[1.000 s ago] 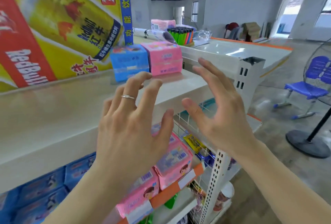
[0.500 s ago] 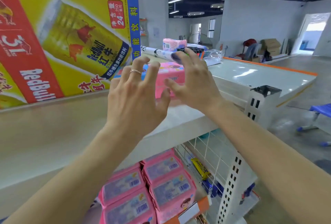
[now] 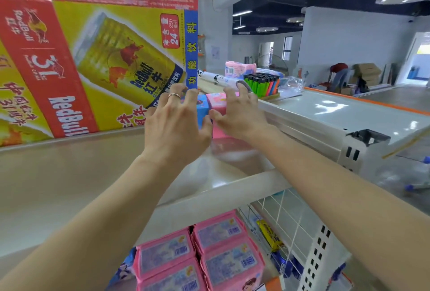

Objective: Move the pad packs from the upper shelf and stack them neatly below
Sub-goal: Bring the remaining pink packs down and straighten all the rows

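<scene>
— Where now? Both on the upper cream-coloured metal shelf (image 3: 69, 174), side by side and touching: a small blue plastic-wrapped pad pack (image 3: 202, 109) on the left, a pink plastic-wrapped pad pack (image 3: 218, 113) on the right, just in front of the big red-and-yellow cardboard drinks carton (image 3: 104, 57).

— And the hands? Left hand (image 3: 174, 127) spread over the blue pack, fingers reaching past its top, thumb against its near face. Right hand (image 3: 239, 113) draped over the pink pack, fingers curved across the top, thumb low at the seam between the two. Laid on, perhaps starting to clasp; cannot tell whether closed tight yet, since the far sides are hidden.

— Handling? Probably light and soft: padded contents in thin film, likely to give under pressure. Slick wrap, so a squeeze from opposite faces looks safer than a pinch at a corner. Best taken across the top with thumb on the front, or both pressed together as one block. Nothing fragile, though crushing would spoil a neat stack.

— Destination? Stacked pink film-wrapped pad packs (image 3: 197, 253) on the shelf below, labels facing up.

— Against half a second back? Closer in. Then hovering short of the packs with fingers splayed; now down onto them, right thumb dropped to the front face. View tipped higher too, with more carton and ceiling showing.
</scene>
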